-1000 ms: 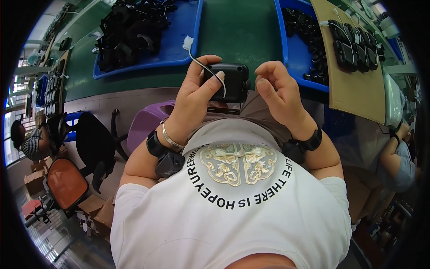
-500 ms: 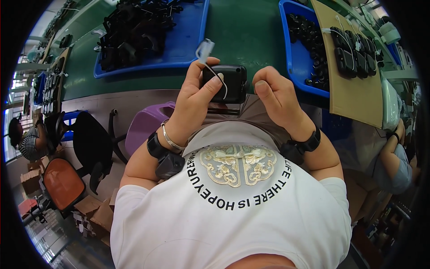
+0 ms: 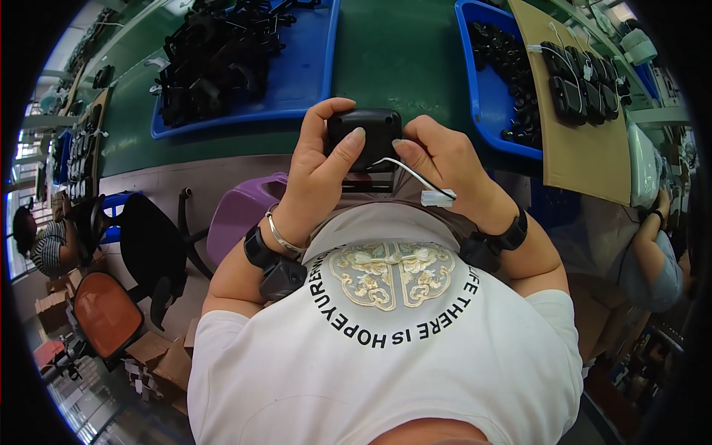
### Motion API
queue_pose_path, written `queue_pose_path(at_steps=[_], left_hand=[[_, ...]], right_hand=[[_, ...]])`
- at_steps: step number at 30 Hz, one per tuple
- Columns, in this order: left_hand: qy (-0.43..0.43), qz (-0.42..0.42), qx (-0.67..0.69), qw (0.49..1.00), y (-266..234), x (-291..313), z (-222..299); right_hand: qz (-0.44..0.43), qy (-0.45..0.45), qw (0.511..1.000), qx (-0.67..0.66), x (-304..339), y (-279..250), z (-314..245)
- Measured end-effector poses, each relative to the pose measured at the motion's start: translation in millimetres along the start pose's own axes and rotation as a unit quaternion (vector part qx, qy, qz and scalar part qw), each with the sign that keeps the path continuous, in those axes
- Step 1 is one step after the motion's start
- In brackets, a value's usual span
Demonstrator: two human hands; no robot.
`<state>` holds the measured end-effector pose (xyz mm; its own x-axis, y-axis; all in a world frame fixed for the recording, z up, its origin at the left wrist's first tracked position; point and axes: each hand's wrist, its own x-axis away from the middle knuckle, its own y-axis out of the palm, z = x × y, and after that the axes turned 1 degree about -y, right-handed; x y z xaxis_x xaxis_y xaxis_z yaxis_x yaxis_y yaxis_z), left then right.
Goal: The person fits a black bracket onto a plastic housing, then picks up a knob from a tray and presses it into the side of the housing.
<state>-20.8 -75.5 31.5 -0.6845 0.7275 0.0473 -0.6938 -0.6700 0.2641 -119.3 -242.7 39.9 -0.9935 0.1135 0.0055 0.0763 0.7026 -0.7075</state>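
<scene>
A rounded black plastic housing point(image 3: 380, 135) is up in front of my waist, by the table's near edge. My left hand point(image 3: 320, 152) is closed on its left side, the thumb lying across the near face. At the housing's right edge, my right hand point(image 3: 449, 157) is closed, its thumb and bent fingers against that edge. From the lower side of the housing a white and black cable point(image 3: 410, 171) runs out to the right. A whitish connector point(image 3: 437, 198) at its end hangs just below my right hand. The housing's far face is hidden.
On the green table point(image 3: 400, 67), a blue tray point(image 3: 302, 100) of black plastic parts is at left. Another blue tray point(image 3: 482, 122) of small black parts stands at right, beside cardboard point(image 3: 575, 159) bearing several black housings with cables. A purple stool point(image 3: 241, 211) and black chair point(image 3: 152, 237) are left.
The cable and connector have swung from above my left hand to the lower right of the housing. My right hand has moved left onto the housing's edge.
</scene>
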Motion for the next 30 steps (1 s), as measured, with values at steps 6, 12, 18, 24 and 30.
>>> queue_pose_path(at_steps=[6,12,18,24,30], left_hand=[[-0.019,0.013,0.045,0.999,-4,1,-3],[-0.040,0.013,0.073,0.996,-2,0,2],[-0.001,0.016,0.024,1.000,-3,1,-2],[-0.018,0.019,0.044,0.999,-5,-1,-3],[-0.032,0.027,0.058,0.997,-5,1,-5]], right_hand=[[0.021,-0.039,0.996,-0.075,-4,-5,3],[0.147,-0.153,0.968,-0.135,-1,11,8],[0.031,-0.011,0.996,-0.080,-2,-2,-4],[0.196,-0.169,0.954,-0.152,-5,11,-3],[0.088,-0.069,0.992,-0.063,-7,9,-1]])
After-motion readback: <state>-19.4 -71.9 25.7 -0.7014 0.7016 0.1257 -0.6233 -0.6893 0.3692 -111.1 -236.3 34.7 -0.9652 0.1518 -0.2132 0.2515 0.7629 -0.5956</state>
